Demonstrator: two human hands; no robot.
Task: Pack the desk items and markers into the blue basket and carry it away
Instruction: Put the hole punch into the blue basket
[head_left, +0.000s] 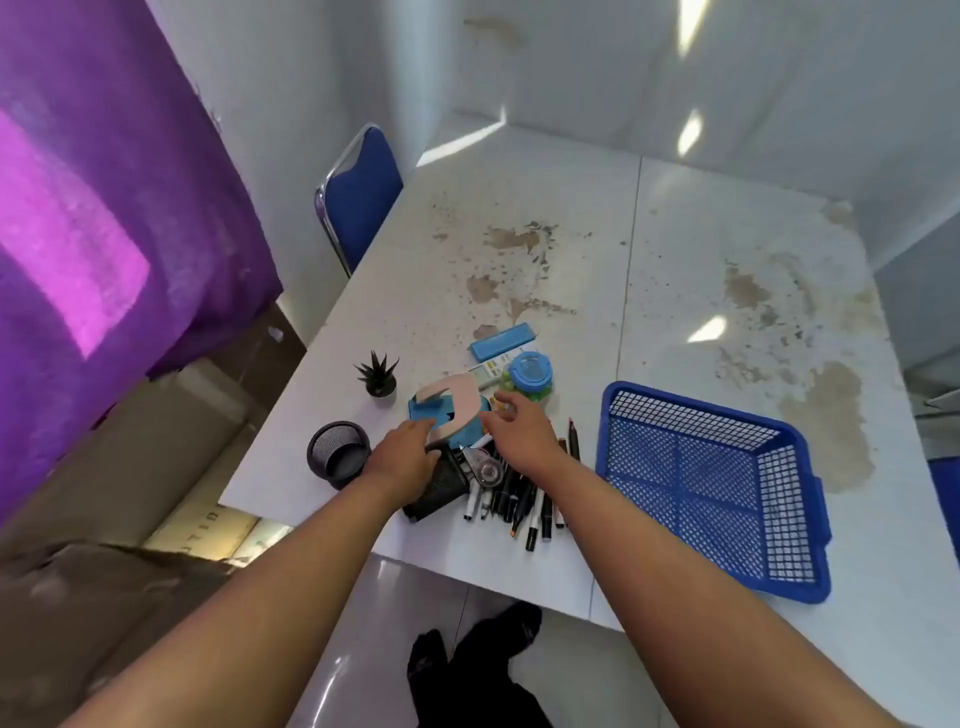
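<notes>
An empty blue mesh basket (717, 488) sits at the table's near right. Left of it lies a pile of desk items: several dark markers (519, 499), a tape dispenser (485, 467), a black mesh holder on its side (441, 493), a blue and pink tape holder (452, 410), a blue-lidded jar (530, 374) and a blue flat case (503, 341). My left hand (402, 457) reaches to the blue and pink holder, fingers touching its near edge. My right hand (517, 423) hovers at its right side with fingers spread.
A round black mesh cup (337, 454) and a small potted succulent (379, 374) stand at the table's left. A blue chair (358, 192) is pushed against the table's far left side. A purple curtain (104, 208) hangs at left. The white tabletop (675, 270) is stained.
</notes>
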